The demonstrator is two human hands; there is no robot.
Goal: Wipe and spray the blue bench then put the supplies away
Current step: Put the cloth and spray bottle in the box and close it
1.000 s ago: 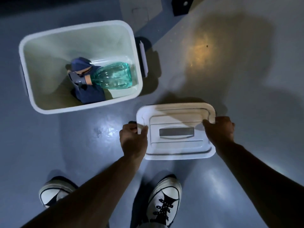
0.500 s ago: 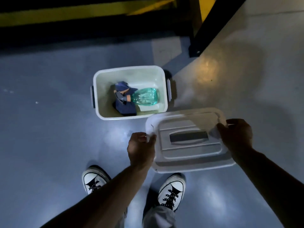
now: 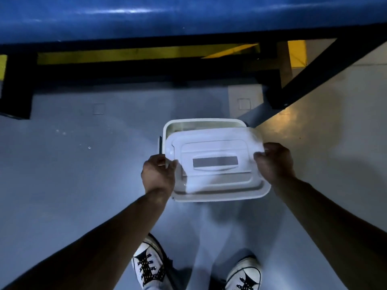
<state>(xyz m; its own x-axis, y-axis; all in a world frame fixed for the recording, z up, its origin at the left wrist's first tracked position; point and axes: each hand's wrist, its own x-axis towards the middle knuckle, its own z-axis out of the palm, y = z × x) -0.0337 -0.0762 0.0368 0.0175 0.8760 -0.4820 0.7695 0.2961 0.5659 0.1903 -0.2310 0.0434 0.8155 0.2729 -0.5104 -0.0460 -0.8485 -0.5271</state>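
I hold a white plastic lid (image 3: 215, 164) with a grey handle recess over the white storage bin (image 3: 201, 124) on the floor. My left hand (image 3: 158, 174) grips the lid's left edge and my right hand (image 3: 274, 162) grips its right edge. The lid covers most of the bin; only the bin's far rim and a strip of its inside show. The spray bottle and blue cloth inside are hidden under the lid. The blue bench (image 3: 167, 15) spans the top of the view.
The bench's black and yellow frame (image 3: 146, 53) runs below the blue top, with a black leg (image 3: 16, 88) at left and a slanted black brace (image 3: 310, 68) at right. My two white sneakers (image 3: 148, 266) stand on the grey floor below the bin.
The lid has moved from beside the bin to over it, hiding the bottle and cloth. The view has risen and tilted up, bringing the blue bench into sight.
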